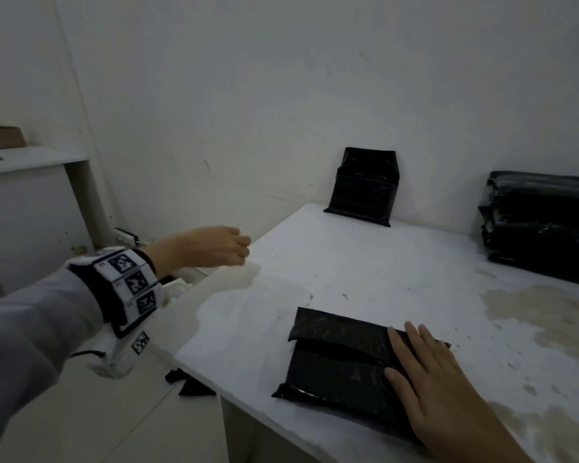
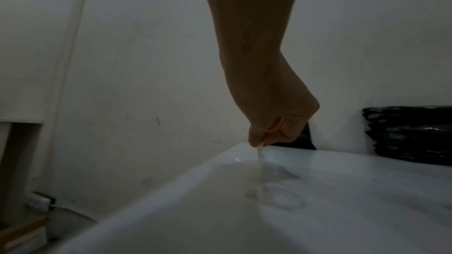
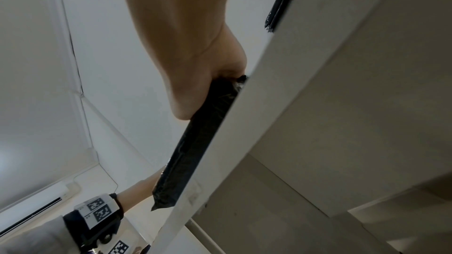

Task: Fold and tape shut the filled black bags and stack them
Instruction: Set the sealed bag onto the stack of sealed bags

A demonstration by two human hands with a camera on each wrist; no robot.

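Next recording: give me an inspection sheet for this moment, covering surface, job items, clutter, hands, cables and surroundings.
Surface: white table, stained and speckled on the right.
Job's things: folded black bag near the front edge; another bag leaning on the wall; stack of black bags at far right.
Clutter: black scraps on the floor.
Hands: right hand flat on the folded bag; left hand pinching a clear strip, probably tape, at the table edge.
Cables: nothing seen.
Surroundings: white walls, side shelf with a cardboard box.
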